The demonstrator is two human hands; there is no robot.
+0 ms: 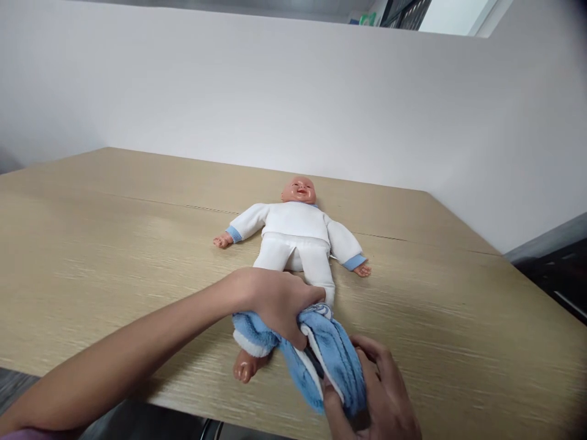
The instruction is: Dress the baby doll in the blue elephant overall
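A baby doll lies on its back, head away from me, in a white top with blue cuffs and white trousers. Fluffy blue pants with white trim are bunched around its lower legs. One bare foot pokes out of the left leg opening; the other foot is hidden in the cloth. My left hand reaches across the doll's shins, its fingers closed on the upper edge of the pants. At the lower right, my right hand grips the other leg of the pants, thumb at the opening.
The doll rests on a wide wooden table with a seam across it. A pale wall rises behind the far edge. A dark object stands beyond the table's right edge.
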